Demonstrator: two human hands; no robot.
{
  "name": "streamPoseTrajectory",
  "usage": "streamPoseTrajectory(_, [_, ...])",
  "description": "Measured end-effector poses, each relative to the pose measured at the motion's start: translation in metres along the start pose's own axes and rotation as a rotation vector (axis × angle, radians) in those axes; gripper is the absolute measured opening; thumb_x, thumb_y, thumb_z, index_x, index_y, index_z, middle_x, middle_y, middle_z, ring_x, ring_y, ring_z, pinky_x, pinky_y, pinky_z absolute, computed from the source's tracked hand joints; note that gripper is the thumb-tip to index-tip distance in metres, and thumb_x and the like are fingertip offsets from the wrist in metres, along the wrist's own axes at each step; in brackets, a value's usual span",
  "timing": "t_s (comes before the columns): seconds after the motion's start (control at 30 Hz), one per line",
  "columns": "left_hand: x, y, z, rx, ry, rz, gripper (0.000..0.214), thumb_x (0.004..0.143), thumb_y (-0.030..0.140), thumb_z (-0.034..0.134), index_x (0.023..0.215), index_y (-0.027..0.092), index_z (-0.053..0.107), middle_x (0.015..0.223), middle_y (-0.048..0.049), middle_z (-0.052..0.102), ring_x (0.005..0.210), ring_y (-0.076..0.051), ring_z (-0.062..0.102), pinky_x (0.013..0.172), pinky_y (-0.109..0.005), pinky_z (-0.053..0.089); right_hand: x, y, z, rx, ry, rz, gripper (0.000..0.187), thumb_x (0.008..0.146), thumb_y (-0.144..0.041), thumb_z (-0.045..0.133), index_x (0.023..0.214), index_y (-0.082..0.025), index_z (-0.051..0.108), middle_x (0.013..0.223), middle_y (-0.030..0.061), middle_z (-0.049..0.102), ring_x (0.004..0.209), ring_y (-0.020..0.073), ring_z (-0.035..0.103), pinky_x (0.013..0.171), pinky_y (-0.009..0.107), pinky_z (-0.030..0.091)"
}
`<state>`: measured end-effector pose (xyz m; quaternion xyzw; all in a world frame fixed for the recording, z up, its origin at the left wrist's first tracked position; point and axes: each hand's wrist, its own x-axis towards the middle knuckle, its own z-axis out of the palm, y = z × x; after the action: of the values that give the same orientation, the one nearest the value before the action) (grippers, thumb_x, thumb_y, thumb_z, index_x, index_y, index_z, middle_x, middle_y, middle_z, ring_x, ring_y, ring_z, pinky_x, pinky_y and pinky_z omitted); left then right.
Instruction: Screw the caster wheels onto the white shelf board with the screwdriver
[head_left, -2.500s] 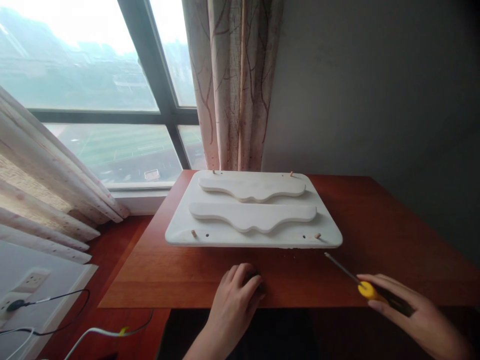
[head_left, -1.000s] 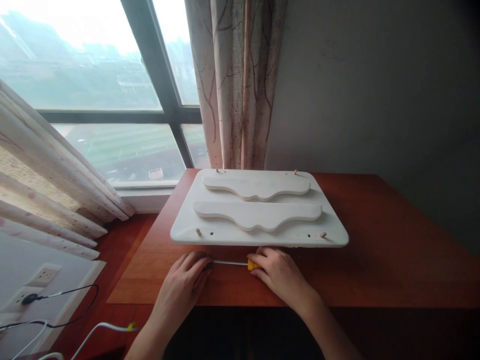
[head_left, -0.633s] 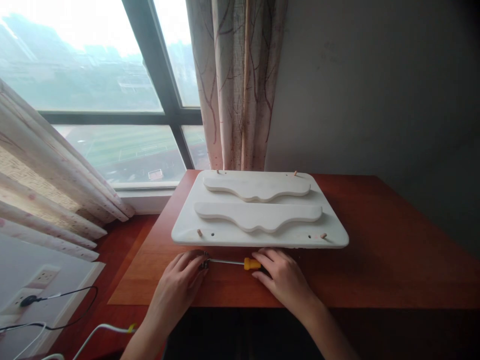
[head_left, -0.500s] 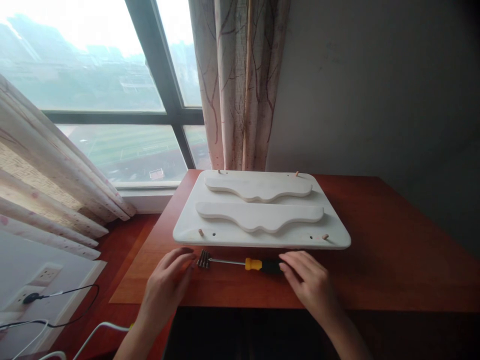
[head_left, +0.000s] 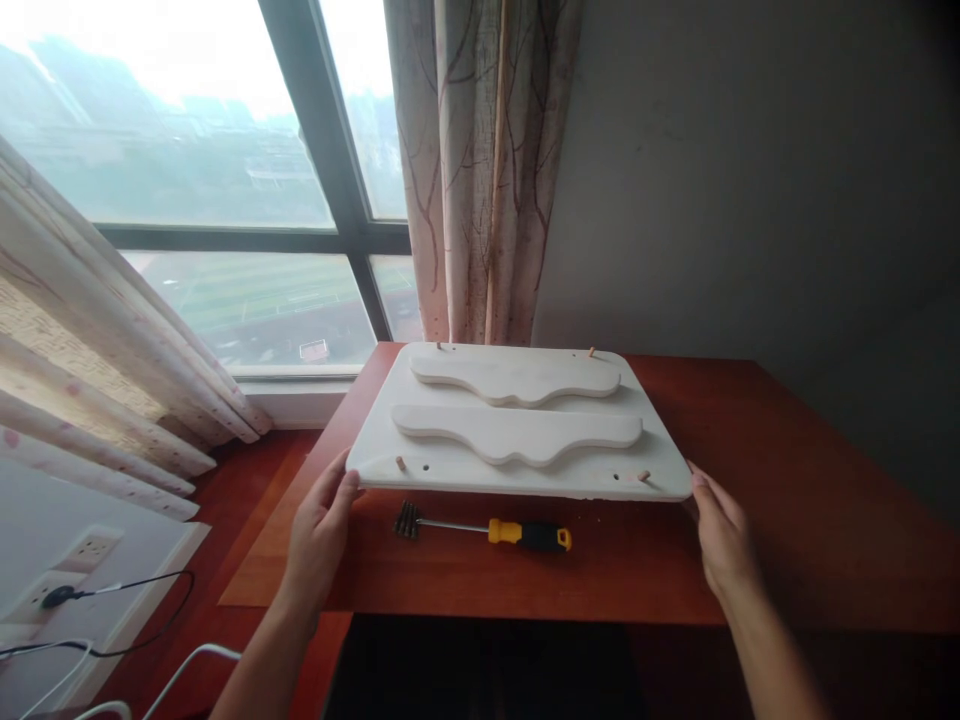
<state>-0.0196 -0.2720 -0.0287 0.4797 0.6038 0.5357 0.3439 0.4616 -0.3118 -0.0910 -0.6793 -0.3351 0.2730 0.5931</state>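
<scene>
A white board point(head_left: 525, 484) with rounded corners lies flat, with wooden dowels point(head_left: 400, 464) and small holes near its corners. My left hand point(head_left: 322, 510) grips its near left corner, thumb on top. At the near right corner my right hand point(head_left: 716, 520) is closed on the edge, its other fingers partly hidden underneath. Two white wavy-edged pieces, a near one point(head_left: 517, 432) and a far one point(head_left: 517, 376), rest on the board. In front of it lie a yellow and black screwdriver point(head_left: 525, 534) and a small cluster of screws point(head_left: 406, 520).
The board is on a reddish-brown wooden table point(head_left: 810, 520). Behind stand a patterned curtain point(head_left: 487, 180) and a grey wall point(head_left: 735, 180). To the left are a window point(head_left: 225, 300), another curtain, and a wall socket point(head_left: 94, 548) with cables.
My hands have moved apart, away from the screws and the screwdriver, and have taken hold of the board's near corners. The board's right side has shifted very slightly left.
</scene>
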Motion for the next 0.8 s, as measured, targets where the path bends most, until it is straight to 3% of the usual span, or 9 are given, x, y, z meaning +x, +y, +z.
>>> streamPoseTrajectory(0.2, [0.036, -0.005, -0.007, -0.001, 0.021, -0.022, 0.072, 0.078, 0.062, 0.069, 0.133, 0.015, 0.063, 0.131, -0.0109, 0.067, 0.107, -0.028, 0.067, 0.087, -0.035, 0.058, 0.009, -0.005, 0.012, -0.156, -0.1, -0.087, 0.066, 0.093, -0.061, 0.05, 0.14, -0.016, 0.06, 0.141, 0.0125, 0.062, 0.133, 0.0287, 0.056, 0.112, 0.043, 0.044])
streamPoseTrajectory(0.47, [0.077, 0.001, -0.019, -0.14, 0.093, -0.135, 0.06, 0.066, 0.047, 0.08, 0.118, 0.019, 0.071, 0.122, -0.0056, 0.071, 0.096, -0.018, 0.066, 0.072, -0.02, 0.053, 0.015, -0.029, 0.055, -0.268, -0.172, -0.244, 0.066, 0.094, -0.063, 0.044, 0.132, -0.014, 0.067, 0.133, 0.017, 0.067, 0.13, 0.0314, 0.059, 0.113, 0.049, 0.041])
streamPoseTrajectory(0.63, [0.093, 0.001, -0.032, -0.13, 0.129, -0.148, 0.053, 0.075, 0.038, 0.074, 0.123, 0.018, 0.067, 0.118, -0.0043, 0.07, 0.09, -0.014, 0.063, 0.072, -0.02, 0.052, 0.023, -0.04, 0.092, -0.279, -0.208, -0.287, 0.066, 0.094, -0.062, 0.042, 0.129, -0.013, 0.069, 0.131, 0.0184, 0.068, 0.125, 0.0314, 0.062, 0.109, 0.047, 0.046])
streamPoseTrajectory(0.8, [0.11, -0.001, -0.041, -0.093, 0.147, -0.18, 0.041, 0.089, 0.025, 0.059, 0.129, 0.015, 0.061, 0.1, -0.0032, 0.07, 0.077, -0.012, 0.061, 0.071, -0.022, 0.052, 0.027, -0.048, 0.122, -0.293, -0.232, -0.307, 0.068, 0.093, -0.063, 0.042, 0.126, -0.011, 0.07, 0.124, 0.0216, 0.07, 0.116, 0.0336, 0.067, 0.104, 0.049, 0.049])
